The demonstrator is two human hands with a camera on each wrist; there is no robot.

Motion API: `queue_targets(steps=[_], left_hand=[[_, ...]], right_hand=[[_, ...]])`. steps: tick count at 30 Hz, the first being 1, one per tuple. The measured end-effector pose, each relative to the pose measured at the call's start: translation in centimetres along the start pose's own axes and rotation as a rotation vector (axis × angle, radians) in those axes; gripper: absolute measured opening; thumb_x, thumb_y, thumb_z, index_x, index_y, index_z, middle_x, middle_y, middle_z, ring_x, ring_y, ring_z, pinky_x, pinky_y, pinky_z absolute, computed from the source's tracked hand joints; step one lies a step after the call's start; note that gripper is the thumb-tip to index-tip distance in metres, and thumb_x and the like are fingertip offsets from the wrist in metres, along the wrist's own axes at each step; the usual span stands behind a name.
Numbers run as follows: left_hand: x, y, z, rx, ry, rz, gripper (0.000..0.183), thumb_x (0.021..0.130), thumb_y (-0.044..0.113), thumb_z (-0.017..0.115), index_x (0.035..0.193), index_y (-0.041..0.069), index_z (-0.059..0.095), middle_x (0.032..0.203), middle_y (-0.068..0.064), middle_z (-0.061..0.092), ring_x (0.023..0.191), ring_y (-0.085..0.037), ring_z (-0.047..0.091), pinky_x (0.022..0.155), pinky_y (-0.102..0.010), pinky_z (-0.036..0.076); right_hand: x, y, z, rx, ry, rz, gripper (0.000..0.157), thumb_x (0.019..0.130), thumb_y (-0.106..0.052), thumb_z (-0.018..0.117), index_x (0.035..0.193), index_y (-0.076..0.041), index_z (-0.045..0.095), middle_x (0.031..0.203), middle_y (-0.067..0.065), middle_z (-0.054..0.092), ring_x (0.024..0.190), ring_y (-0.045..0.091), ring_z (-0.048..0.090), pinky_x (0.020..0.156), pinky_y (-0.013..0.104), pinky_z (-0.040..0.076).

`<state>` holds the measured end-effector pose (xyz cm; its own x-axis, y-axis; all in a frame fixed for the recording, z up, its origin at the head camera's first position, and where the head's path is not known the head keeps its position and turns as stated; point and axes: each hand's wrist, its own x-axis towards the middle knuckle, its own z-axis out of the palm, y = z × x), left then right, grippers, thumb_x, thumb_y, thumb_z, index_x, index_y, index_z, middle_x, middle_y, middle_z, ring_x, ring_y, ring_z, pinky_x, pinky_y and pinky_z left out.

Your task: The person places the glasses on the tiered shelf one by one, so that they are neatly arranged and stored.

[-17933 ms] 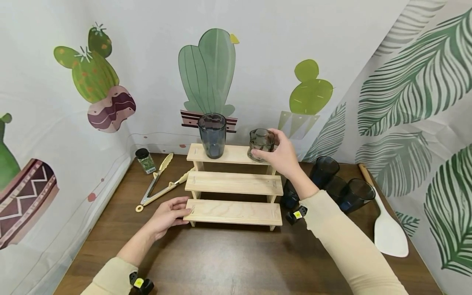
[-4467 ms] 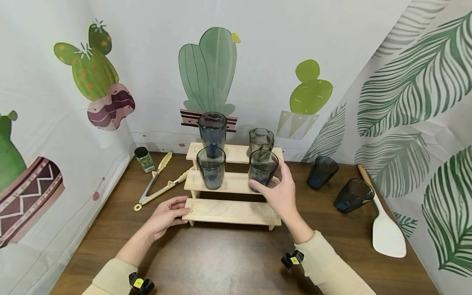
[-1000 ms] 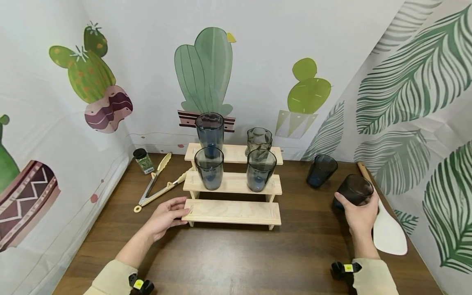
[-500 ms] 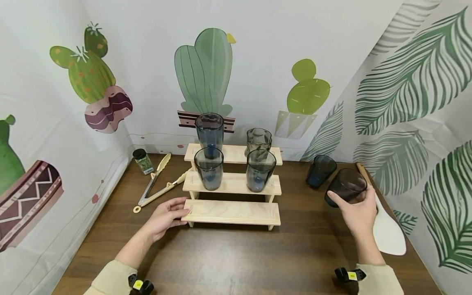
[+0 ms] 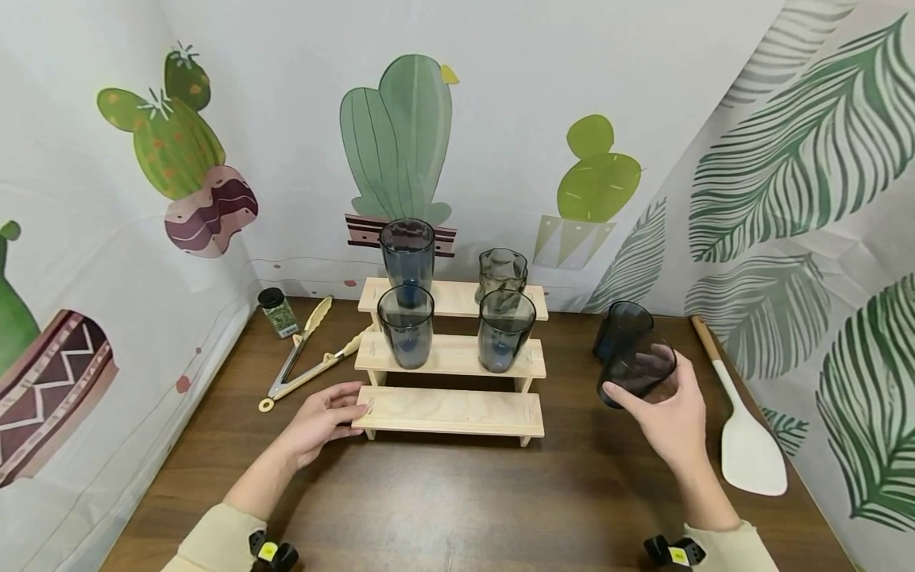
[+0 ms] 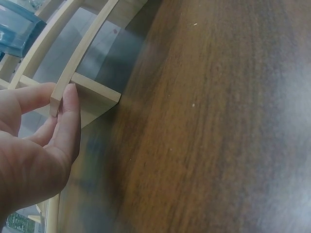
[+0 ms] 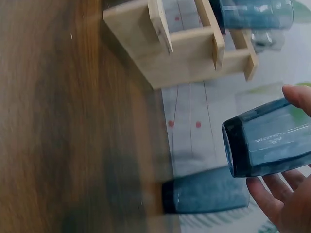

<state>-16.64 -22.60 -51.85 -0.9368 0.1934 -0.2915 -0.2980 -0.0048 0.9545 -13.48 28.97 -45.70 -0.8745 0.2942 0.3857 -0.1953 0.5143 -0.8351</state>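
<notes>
My right hand grips a dark blue drinking glass, which leans a little and hangs above the table in the right wrist view. Behind it stands another dark glass, partly covered by the held one. With thumb and fingers, my left hand pinches the left end of the lowest board of a three-step wooden rack. A tall blue glass and a wavy grey glass stand on the top step. Two more glasses, one on the left and one on the right, occupy the middle step.
Left of the rack lie yellow-tipped tongs, with a black-capped spice jar close by. A white spatula with a wooden handle lies along the table's right side. Patterned cloth hangs behind the table.
Over the last second my right hand has lifted the glass from beside the spatula and carried it leftward. The left hand stays at the rack. Earlier, glasses were placed on the middle step.
</notes>
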Motion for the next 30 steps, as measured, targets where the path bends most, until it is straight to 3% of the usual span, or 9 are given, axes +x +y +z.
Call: queue_targets(steps=[5,11,15,20,25,30], left_hand=[[0.0,0.0,0.0,-0.001,-0.003,-0.001,0.064,0.099,0.006,0.070,0.152,-0.008,0.037,0.126,-0.020,0.061,0.096,-0.019,0.068,0.079,-0.034,0.062],[0.1,0.0,-0.1,-0.001,-0.009,0.001,0.065,0.099,0.006,0.070,0.152,-0.009,0.037,0.126,-0.020,0.062,0.096,-0.019,0.068,0.079,-0.033,0.062],[0.1,0.0,-0.1,-0.003,-0.010,0.003,0.065,0.098,0.005,0.070,0.152,-0.009,0.037,0.126,-0.019,0.062,0.096,-0.019,0.068,0.079,-0.034,0.062],[0.1,-0.1,-0.1,-0.003,-0.004,0.002,0.065,0.098,0.006,0.070,0.152,-0.009,0.038,0.125,-0.019,0.062,0.095,-0.019,0.068,0.079,-0.034,0.062],[0.0,0.0,-0.1,-0.003,-0.002,0.003,0.064,0.098,0.006,0.070,0.152,-0.009,0.038,0.124,-0.019,0.062,0.094,-0.019,0.068,0.078,-0.033,0.062],[-0.2,0.1,0.0,-0.005,-0.008,0.002,0.064,0.098,0.006,0.070,0.151,-0.009,0.038,0.123,-0.018,0.062,0.094,-0.019,0.068,0.078,-0.033,0.062]], right_hand=[[-0.7,-1.3,0.9,0.027,-0.057,-0.033,0.093,0.070,-0.001,0.096,0.149,-0.012,0.048,0.128,0.009,0.065,0.100,0.006,0.062,0.077,0.011,0.049],[-1.9,-3.1,2.2,-0.046,-0.097,-0.054,0.096,0.066,-0.015,0.101,0.148,-0.022,0.053,0.128,-0.002,0.064,0.103,0.007,0.058,0.080,0.017,0.047],[-2.6,-4.2,3.4,-0.029,-0.142,-0.097,0.097,0.063,-0.019,0.103,0.147,-0.026,0.054,0.128,-0.003,0.066,0.102,0.009,0.059,0.079,0.019,0.048],[-3.7,-6.4,5.1,0.070,-0.230,-0.152,0.095,0.063,-0.007,0.101,0.145,-0.014,0.054,0.129,0.006,0.066,0.102,0.018,0.066,0.077,0.016,0.055],[-4.6,-8.5,7.1,0.142,-0.315,-0.152,0.091,0.063,0.001,0.099,0.141,-0.005,0.054,0.129,0.014,0.066,0.108,0.030,0.066,0.084,0.019,0.056],[-5.1,-7.7,9.8,0.148,-0.376,-0.148,0.096,0.062,-0.017,0.103,0.144,-0.020,0.055,0.126,0.001,0.069,0.113,0.023,0.065,0.095,0.031,0.054]])
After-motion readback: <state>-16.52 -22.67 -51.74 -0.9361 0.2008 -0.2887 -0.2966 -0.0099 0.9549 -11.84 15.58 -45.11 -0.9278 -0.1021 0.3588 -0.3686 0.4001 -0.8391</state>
